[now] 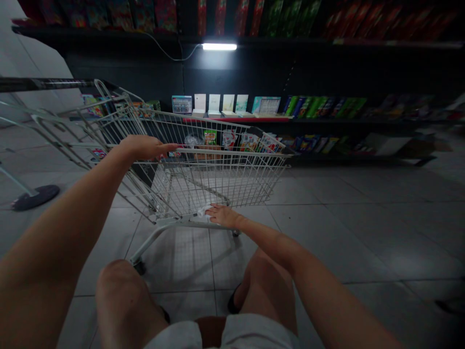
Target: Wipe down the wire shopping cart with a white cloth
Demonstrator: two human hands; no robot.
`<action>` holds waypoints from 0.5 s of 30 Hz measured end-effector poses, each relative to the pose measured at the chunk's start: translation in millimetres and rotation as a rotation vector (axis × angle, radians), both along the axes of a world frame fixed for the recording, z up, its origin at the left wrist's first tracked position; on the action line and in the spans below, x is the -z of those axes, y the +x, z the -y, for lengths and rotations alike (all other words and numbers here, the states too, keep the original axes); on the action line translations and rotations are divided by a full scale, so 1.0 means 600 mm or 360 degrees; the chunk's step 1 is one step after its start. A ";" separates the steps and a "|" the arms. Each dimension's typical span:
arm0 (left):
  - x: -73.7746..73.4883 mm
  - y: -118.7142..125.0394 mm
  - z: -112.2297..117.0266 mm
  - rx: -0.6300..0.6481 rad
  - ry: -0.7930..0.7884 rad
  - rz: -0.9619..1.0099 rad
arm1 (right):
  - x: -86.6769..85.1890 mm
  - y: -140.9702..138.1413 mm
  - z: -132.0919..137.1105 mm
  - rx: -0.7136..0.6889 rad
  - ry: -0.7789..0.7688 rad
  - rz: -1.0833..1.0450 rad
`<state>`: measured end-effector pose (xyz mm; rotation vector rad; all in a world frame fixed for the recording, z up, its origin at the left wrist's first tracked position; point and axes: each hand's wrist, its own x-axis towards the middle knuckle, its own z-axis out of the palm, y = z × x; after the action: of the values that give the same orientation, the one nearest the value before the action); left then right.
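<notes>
Two hands, both on one white wire shopping cart (214, 151), which stands at centre frame on grey floor tiles (327, 237).

Left hand (143, 148): left of centre, palm down on the top rim, fingers stretched out, not closed around the wire. Right hand (225, 216): lower centre, lying across the near rail, fingers slightly curved. Crumpled white tissue (204, 211) sits just beside the fingertips, against the rail. Whether this hand grips anything cannot be told.

Two casters (139, 266) show under the cart, lower centre. Two knees (119, 286) at bottom of frame, pale shorts (225, 334) between them.

Behind the cart, dark store shelving (290, 63) fills the upper frame. One lit tube lamp (219, 46) at top centre, cable running off to its left. Four pale card-like packs (228, 103) stand in a row above a red shelf strip (236, 118); green and blue packs (312, 106) continue to the right. Seen through the wire, one green packet (209, 137) among others. Printing on all of these too dark and blurred to read; no brand legible.

Lower left: one round black stand base (34, 196).
</notes>
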<state>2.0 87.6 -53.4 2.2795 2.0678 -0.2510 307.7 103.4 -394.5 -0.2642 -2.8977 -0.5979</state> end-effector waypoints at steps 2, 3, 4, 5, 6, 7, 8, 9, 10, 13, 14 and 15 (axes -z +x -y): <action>0.001 -0.001 -0.003 0.0013 -0.0034 0.0000 | -0.020 0.005 -0.004 -0.0009 0.0040 0.0031; 0.002 -0.002 -0.005 0.0015 -0.0040 0.0006 | -0.032 0.008 -0.007 -0.0014 0.0072 0.0018; 0.002 -0.003 -0.006 0.0009 -0.0039 0.0013 | -0.046 0.011 -0.010 -0.0025 0.0113 -0.0018; 0.003 -0.003 -0.006 -0.0005 -0.0032 0.0018 | -0.062 0.015 -0.013 -0.0039 0.0160 -0.0073; 0.003 -0.004 -0.006 -0.0021 -0.0022 0.0020 | -0.079 0.018 -0.016 -0.0046 0.0211 -0.0140; 0.002 -0.004 -0.005 -0.0034 -0.0011 0.0020 | -0.097 0.021 -0.018 -0.0050 0.0261 -0.0204; 0.002 -0.004 -0.004 -0.0042 -0.0005 0.0020 | -0.116 0.023 -0.020 -0.0058 0.0304 -0.0245; 0.002 -0.004 -0.003 -0.0040 -0.0002 0.0020 | -0.134 0.024 -0.021 -0.0071 0.0335 -0.0260; 0.001 -0.004 -0.002 -0.0036 -0.0008 0.0022 | -0.153 0.025 -0.021 -0.0094 0.0358 -0.0258; 0.001 -0.004 -0.001 -0.0026 -0.0026 0.0032 | -0.207 0.022 -0.020 -0.0116 0.0391 -0.0337; 0.001 -0.004 -0.001 -0.0024 -0.0029 0.0032 | -0.225 0.021 -0.020 -0.0086 0.0399 -0.0425; 0.001 -0.004 -0.001 -0.0023 -0.0028 0.0031 | -0.242 0.019 -0.020 -0.0052 0.0407 -0.0526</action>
<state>-0.5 88.3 -53.7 2.2473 2.0632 -0.2440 319.3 115.3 -249.3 -0.2519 -2.4752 -0.8235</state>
